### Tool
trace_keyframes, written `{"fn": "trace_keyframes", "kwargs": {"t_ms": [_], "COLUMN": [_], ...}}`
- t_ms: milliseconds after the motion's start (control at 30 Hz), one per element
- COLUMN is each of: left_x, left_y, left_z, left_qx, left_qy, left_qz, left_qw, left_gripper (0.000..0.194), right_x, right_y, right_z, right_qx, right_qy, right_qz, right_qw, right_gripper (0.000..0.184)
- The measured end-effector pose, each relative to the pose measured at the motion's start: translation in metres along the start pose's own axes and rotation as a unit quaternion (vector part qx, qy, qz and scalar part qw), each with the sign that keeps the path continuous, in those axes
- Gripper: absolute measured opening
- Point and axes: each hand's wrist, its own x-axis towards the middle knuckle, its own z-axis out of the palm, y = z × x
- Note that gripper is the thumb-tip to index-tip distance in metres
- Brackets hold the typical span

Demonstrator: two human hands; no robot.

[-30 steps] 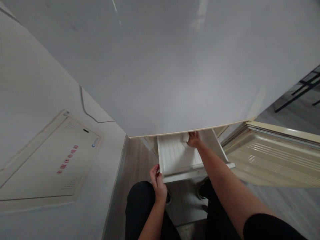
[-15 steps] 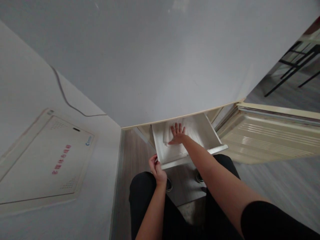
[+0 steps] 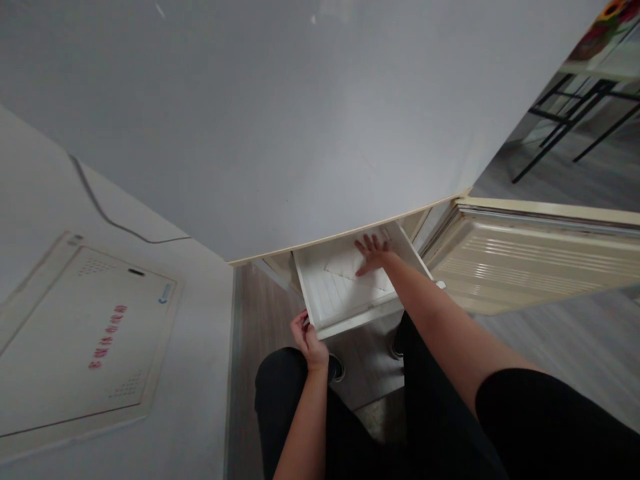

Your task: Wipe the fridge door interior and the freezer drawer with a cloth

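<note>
Nearest the wall, the person's left hand (image 3: 310, 340) stays curled around the front left corner of the drawer (image 3: 360, 317), fingers outside and thumb by the rim. What has changed is to its right: the right hand (image 3: 371, 255) has gone from the left part of the drawer over toward the back right, taking the white sheet (image 3: 345, 260) along, so the ridged floor at the left shows again. That hand lies flat and spread, grasping nothing, pressing down on the sheet — cloth or paper, I can't tell. The sheet sits inside the drawer, partly under the fingers.

Around them, leftmost, a wall box (image 3: 100, 333) with red lettering, and a cord (image 3: 120, 223) along the wall. The pale upper front (image 3: 320, 133) of what looks like a fridge fills the middle, the drawer pulled out below it. Rightward, its cream door (image 3: 525, 260) stands wide open over the wood-look floor (image 3: 565, 360) — and beyond, flowers (image 3: 613, 23) on a black-legged bench (image 3: 585, 69).
</note>
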Motion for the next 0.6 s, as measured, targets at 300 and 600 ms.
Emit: {"fn": "trace_keyframes", "kwargs": {"t_ms": [300, 600], "left_x": [-0.003, -0.001], "left_y": [-0.002, -0.003], "left_z": [0.006, 0.005], "left_qx": [-0.005, -0.006], "left_qy": [0.034, 0.029], "left_qz": [0.01, 0.009], "left_qw": [0.999, 1.0], "left_gripper": [0.028, 0.028], "right_x": [-0.017, -0.014], "right_y": [0.009, -0.126], "right_z": [0.013, 0.033], "right_qx": [-0.053, -0.083], "right_qy": [-0.013, -0.081], "right_qz": [0.036, -0.14], "right_qw": [0.998, 0.983], "right_gripper": [0.163, 0.124]}}
